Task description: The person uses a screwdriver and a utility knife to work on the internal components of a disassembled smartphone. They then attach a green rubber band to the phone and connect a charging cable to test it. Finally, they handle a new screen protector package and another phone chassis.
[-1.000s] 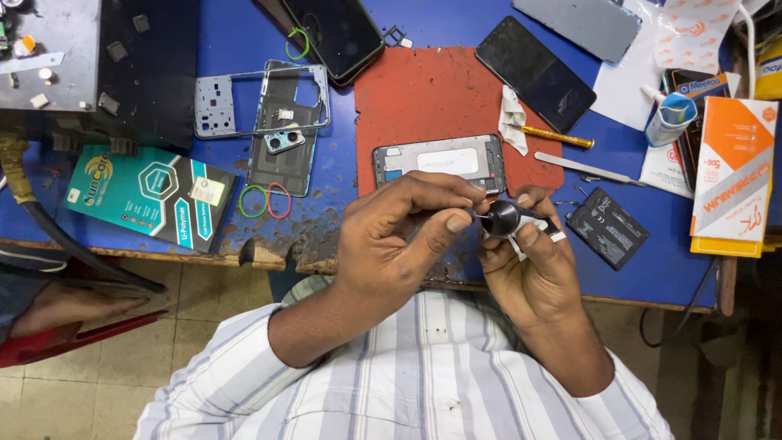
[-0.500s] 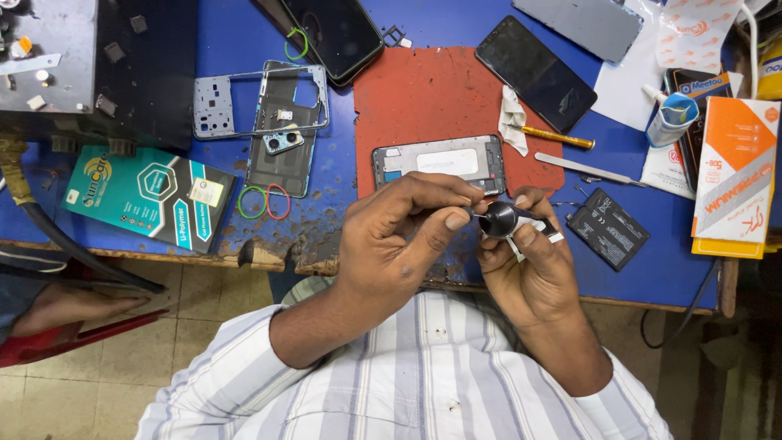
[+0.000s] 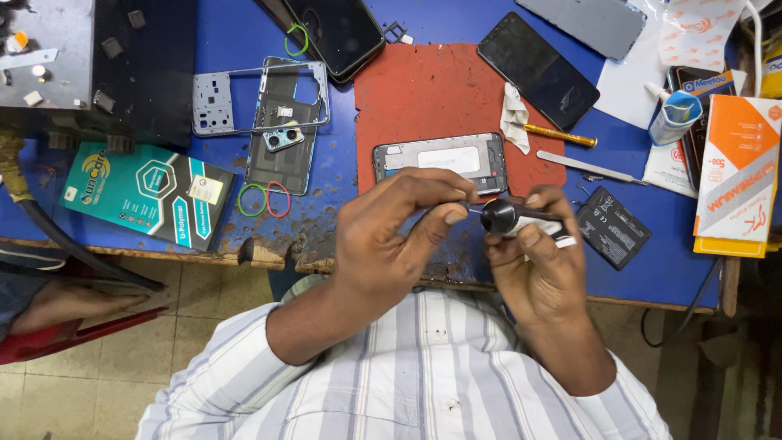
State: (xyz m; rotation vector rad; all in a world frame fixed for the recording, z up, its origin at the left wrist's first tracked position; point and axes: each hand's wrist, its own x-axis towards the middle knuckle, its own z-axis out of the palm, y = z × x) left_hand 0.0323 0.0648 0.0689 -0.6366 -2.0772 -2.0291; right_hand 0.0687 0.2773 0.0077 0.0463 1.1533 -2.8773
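Blue worktop, worn and chipped along its near edge, carries your stock as follows.

Centre: red rectangular rubber mat; on its near part lies a grey phone chassis with a pale inner panel, long side across.

Your hands, just in front of that chassis at the near edge: your right hand is closed around a small black-handled screwdriver with a white end, tip pointing left; your left hand has thumb and forefinger pinched together at that tip. Whether something tiny sits between those fingers cannot be told.

Left: teal rectangular carton with a hexagon emblem and a pale square label, lying flat and slightly askew; beside it a green and a red rubber ring; behind, a grey phone midframe with a camera module.

Right: orange-and-white flat packet atop a yellow one at the table's edge; black battery with a white-printed label just beside your right hand; metal tweezers; brass-coloured tool; crumpled white tissue; small white glue bottle with a blue band.

Far side: two dark phones, face up.
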